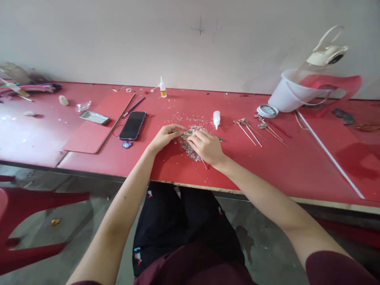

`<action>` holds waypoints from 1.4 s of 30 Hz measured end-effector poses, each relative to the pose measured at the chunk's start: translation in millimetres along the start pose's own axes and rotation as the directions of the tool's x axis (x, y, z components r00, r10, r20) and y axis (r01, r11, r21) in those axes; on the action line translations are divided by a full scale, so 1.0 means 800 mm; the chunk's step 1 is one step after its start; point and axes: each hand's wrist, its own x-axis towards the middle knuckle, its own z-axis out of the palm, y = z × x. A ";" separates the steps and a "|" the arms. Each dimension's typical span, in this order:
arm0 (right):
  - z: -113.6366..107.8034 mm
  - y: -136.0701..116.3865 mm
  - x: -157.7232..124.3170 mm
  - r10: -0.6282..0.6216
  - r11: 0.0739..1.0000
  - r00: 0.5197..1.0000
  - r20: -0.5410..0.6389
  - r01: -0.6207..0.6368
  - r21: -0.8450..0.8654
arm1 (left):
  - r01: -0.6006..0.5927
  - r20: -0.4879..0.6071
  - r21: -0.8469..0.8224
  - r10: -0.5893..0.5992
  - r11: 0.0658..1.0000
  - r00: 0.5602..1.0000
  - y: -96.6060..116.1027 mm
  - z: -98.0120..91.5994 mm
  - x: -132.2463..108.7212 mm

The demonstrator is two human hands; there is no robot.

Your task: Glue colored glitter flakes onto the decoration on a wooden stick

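Observation:
Both my hands meet over a loose pile of tiny multicoloured chips (pixel 191 152) on the red table. My left hand (pixel 166 137) reaches in from the left, thumb and forefinger drawn together at the pile; what lies between their tips is too small to make out. My right hand (pixel 206 146) is closed in a pinch, fingertips close to the left ones. A thin stick (pixel 204 163) sticks out below my right palm, its upper part hidden by the hand. Behind that hand lies a white glue bottle (pixel 217 118) with its nozzle toward me.
Several chip-headed sticks (pixel 245 128) lie to the right, near a round lid (pixel 267 111) and a white bucket (pixel 286 93). A second glue bottle (pixel 163 89) stands at the back. Leftward are a phone (pixel 132 126), a red board (pixel 89 138) and a small tray (pixel 94 117).

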 end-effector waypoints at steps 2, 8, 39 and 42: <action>0.000 0.000 0.000 0.007 1.000 1.000 -0.002 -0.007 0.006 | 0.001 0.000 -0.001 -0.001 1.000 1.000 0.001 0.000 0.000; 0.001 0.002 0.000 0.006 1.000 1.000 -0.017 -0.006 0.005 | -0.001 -0.006 -0.005 0.001 1.000 1.000 0.000 0.000 0.001; -0.017 -0.007 -0.014 -0.402 0.867 0.904 0.143 0.326 0.378 | -0.005 -0.007 0.002 0.005 1.000 1.000 -0.003 0.000 0.002; -0.018 -0.009 -0.013 -0.383 0.865 0.910 0.159 0.293 0.407 | 0.006 -0.010 0.006 -0.006 1.000 1.000 -0.002 0.000 0.001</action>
